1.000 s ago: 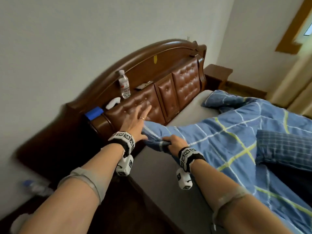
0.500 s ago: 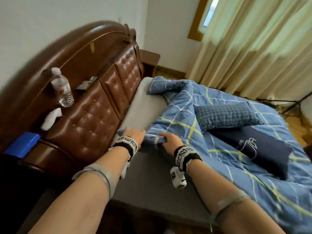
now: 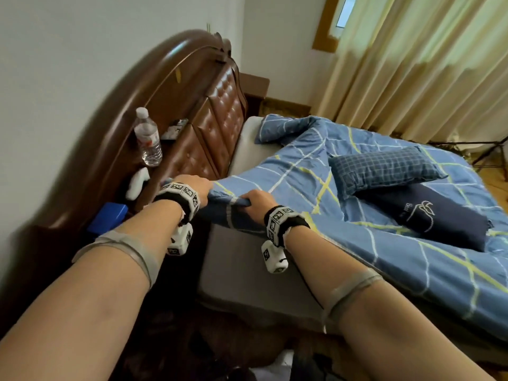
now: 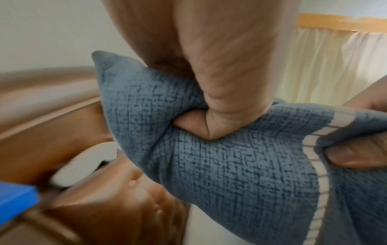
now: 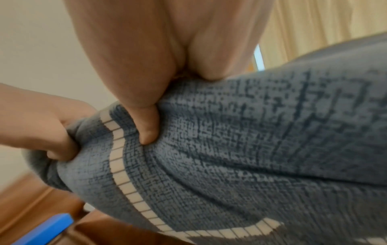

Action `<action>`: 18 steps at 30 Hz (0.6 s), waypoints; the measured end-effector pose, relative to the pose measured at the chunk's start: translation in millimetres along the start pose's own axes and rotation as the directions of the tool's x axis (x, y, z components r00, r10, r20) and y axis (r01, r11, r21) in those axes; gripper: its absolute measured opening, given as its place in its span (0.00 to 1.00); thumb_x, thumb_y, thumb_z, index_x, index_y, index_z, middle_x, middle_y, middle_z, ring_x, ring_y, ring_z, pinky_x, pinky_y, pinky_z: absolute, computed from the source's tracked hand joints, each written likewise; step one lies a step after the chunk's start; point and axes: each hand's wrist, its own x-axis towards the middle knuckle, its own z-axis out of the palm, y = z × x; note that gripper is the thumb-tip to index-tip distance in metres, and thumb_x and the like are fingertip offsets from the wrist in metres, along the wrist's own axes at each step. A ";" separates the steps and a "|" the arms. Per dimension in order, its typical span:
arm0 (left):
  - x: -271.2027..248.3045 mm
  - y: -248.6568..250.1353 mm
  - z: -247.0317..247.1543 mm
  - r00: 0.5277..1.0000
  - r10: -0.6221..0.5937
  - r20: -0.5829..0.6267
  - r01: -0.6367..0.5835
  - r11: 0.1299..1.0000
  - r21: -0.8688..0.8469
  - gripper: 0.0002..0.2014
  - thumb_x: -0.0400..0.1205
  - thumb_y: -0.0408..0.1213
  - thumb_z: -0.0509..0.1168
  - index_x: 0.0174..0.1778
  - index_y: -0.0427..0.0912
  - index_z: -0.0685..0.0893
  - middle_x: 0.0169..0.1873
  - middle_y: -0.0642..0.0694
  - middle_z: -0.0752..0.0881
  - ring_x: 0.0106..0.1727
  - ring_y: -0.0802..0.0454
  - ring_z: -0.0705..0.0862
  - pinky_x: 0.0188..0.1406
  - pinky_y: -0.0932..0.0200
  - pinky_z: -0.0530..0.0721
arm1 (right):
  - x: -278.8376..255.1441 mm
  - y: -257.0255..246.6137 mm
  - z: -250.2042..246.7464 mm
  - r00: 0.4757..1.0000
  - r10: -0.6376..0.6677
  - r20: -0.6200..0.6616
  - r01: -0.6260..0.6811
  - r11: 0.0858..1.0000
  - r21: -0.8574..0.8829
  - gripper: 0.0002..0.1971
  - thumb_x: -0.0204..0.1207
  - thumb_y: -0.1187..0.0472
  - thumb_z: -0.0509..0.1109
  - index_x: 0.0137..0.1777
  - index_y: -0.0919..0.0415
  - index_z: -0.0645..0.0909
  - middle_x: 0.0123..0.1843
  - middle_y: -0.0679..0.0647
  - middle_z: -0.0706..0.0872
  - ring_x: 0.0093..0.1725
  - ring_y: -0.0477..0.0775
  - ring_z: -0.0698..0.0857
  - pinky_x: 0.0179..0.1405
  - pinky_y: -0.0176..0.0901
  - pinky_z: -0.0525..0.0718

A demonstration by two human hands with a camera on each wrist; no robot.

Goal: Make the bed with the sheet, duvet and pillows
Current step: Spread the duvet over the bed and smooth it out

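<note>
hands close together: your left hand (image 3: 196, 185) and right hand (image 3: 257, 200) both fist duvet (image 3: 357, 243) corner by headboard (image 3: 214, 125); fingertips buried in cloth, wrist views blurred.

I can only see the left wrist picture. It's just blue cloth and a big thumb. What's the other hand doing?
Observer: The right hand grips the same blue duvet, bunched at its edge beside the left hand.
Child: Is anything lying on the duvet?
Observer: Yes, two pillows: a checked pillow and a dark navy pillow, touching each other.
Child: What's that white thing behind the cloth?
Observer: A small white object on the headboard shelf, with a water bottle standing upright just past it. What the white object is, I cannot tell.
Child: Does the duvet reach the headboard?
Observer: Not across the middle; bare mattress shows there.
</note>
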 end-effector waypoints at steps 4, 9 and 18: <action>-30.3 -32.2 41.1 0.985 -0.074 0.159 0.074 0.997 0.005 0.17 0.77 0.40 0.61 0.62 0.49 0.82 0.60 0.43 0.86 0.59 0.41 0.86 0.47 0.53 0.80 | 1.3 -31.9 38.6 0.988 -0.069 0.139 0.067 0.998 0.014 0.06 0.73 0.57 0.70 0.47 0.53 0.88 0.45 0.54 0.90 0.48 0.60 0.86 0.44 0.47 0.81; -28.4 0.6 98.6 0.880 0.020 0.475 0.034 0.994 -0.104 0.15 0.69 0.44 0.76 0.50 0.47 0.87 0.46 0.48 0.89 0.47 0.47 0.88 0.43 0.57 0.83 | -32.0 4.7 64.9 0.907 -0.007 0.422 -0.068 0.985 0.161 0.22 0.72 0.46 0.78 0.64 0.52 0.87 0.51 0.49 0.89 0.49 0.49 0.86 0.48 0.42 0.83; 20.9 165.2 69.5 0.921 0.242 0.304 -0.201 0.966 -0.160 0.20 0.76 0.53 0.71 0.60 0.46 0.88 0.59 0.46 0.88 0.61 0.45 0.85 0.58 0.57 0.82 | -122.6 164.3 5.4 0.902 0.345 0.259 -0.429 0.785 0.447 0.18 0.79 0.52 0.73 0.65 0.59 0.84 0.51 0.56 0.89 0.45 0.51 0.87 0.48 0.48 0.88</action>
